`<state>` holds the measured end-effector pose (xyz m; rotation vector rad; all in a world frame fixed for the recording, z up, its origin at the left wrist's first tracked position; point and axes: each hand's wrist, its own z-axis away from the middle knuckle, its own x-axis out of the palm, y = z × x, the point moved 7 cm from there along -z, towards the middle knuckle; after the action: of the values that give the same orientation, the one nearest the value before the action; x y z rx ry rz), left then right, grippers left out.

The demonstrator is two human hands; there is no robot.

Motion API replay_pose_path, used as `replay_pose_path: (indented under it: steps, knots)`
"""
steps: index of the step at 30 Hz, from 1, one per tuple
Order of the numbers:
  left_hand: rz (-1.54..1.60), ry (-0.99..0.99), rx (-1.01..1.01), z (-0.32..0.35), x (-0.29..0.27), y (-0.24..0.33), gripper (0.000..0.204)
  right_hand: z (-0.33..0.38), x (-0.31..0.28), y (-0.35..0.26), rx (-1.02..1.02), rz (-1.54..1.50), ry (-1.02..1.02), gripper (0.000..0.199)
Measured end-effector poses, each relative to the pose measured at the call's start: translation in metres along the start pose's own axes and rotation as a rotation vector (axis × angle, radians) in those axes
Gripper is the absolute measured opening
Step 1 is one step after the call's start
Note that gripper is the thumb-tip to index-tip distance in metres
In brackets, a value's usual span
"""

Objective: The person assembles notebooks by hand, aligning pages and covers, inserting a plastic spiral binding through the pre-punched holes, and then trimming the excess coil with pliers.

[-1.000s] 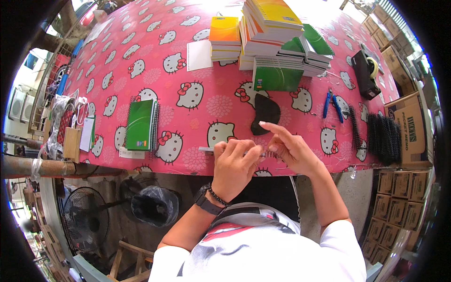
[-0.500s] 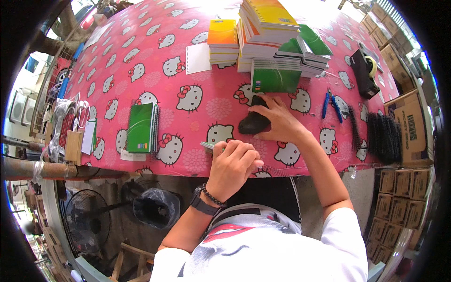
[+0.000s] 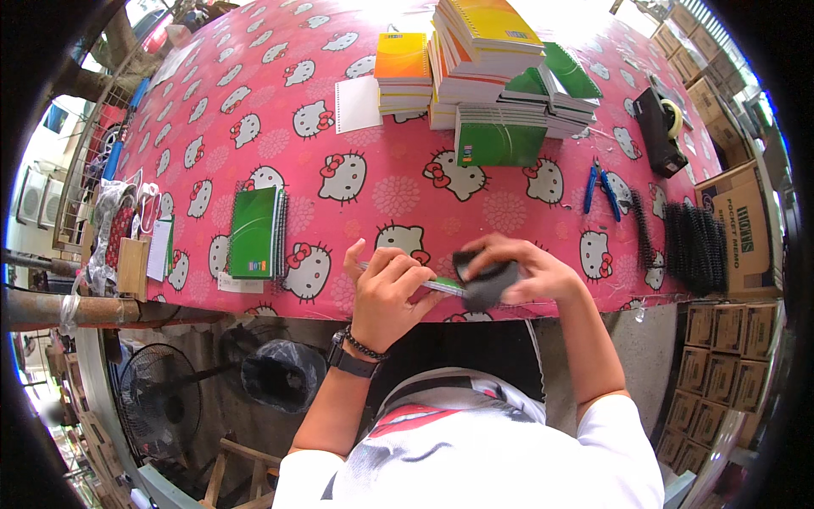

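A small green notebook (image 3: 444, 286), seen nearly edge-on, is in my left hand (image 3: 392, 290) just above the table's near edge. Its thumb and fingers close round the notebook's left part. My right hand (image 3: 536, 270) grips a dark, rounded block-like object (image 3: 492, 285), whose exact kind I cannot make out. The block is at the notebook's right end and seems to touch it. Both the block and the right fingers are a little blurred. Left of my hands, a short stack of green spiral notebooks (image 3: 256, 231) lies on the pink patterned table cover (image 3: 394, 199).
Tall piles of yellow notebooks (image 3: 490, 25) and green notebooks (image 3: 500, 140) stand at the far middle. To the right are blue-handled pliers (image 3: 603, 193), black wire coils (image 3: 694, 248), a tape dispenser (image 3: 657, 131) and a cardboard box (image 3: 742, 225). A loose white sheet (image 3: 358, 105) lies beside the piles.
My right hand has lifted the dark block off the table and brought it nearer, to the notebook. My left hand has moved slightly left and turned, exposing more of the notebook.
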<state>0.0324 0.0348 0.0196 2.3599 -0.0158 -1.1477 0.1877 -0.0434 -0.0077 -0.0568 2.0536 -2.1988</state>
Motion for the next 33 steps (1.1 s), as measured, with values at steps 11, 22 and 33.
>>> replay_pose_path:
  steps: [11,22,33]
  knots:
    - [0.012,0.004,0.013,0.001,0.000,-0.003,0.026,-0.005,-0.004,-0.003,-0.038,0.128,0.110,0.055]
    - [0.099,0.023,-0.066,0.007,0.000,-0.009,0.074,-0.021,0.004,-0.008,-0.017,0.300,0.081,0.049]
    - [0.745,0.104,-0.345,0.045,0.028,-0.062,0.058,-0.033,0.015,-0.011,-0.123,0.084,-0.017,0.049]
